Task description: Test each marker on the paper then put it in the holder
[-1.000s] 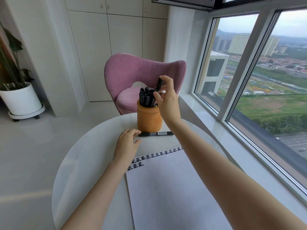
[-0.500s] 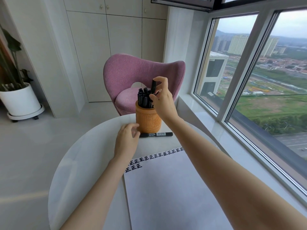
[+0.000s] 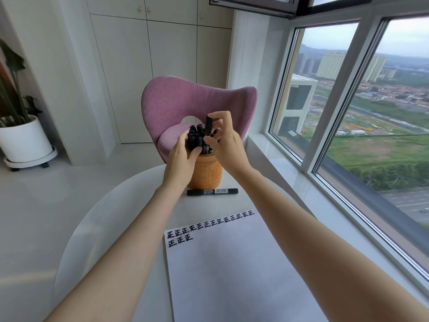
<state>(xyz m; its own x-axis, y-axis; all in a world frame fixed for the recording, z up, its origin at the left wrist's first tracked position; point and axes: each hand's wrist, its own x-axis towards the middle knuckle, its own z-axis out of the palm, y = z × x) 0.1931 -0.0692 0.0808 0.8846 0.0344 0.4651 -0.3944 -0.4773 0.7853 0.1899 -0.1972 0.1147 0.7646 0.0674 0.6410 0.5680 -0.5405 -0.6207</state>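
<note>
Fingertips [image 3: 214,116] of the right hand [image 3: 228,147] pinch a black plastic marker [image 3: 208,126] upright, its lower end among the capped markers [image 3: 195,138] that the left hand [image 3: 182,159] clasps in the carved tan wooden cylinder holder [image 3: 207,175]. Judgement: nearly done. The white paper sheet [image 3: 232,275] shows two rows of test marks [image 3: 209,223], and one barcoded black marker [image 3: 212,191] lies on the smooth round white table [image 3: 116,228] just beside the holder.

The round white desk [image 3: 111,228] carries three things. A carved wooden holder [image 3: 206,173] stands near its far edge, packed with black markers [image 3: 196,135]. Just in front of the holder a capped loose marker [image 3: 212,191] lies flat, running left to right, its barcode label up. Nearer, a white paper [image 3: 232,275] lies flat, with two rows of black characters along its far edge.
</note>
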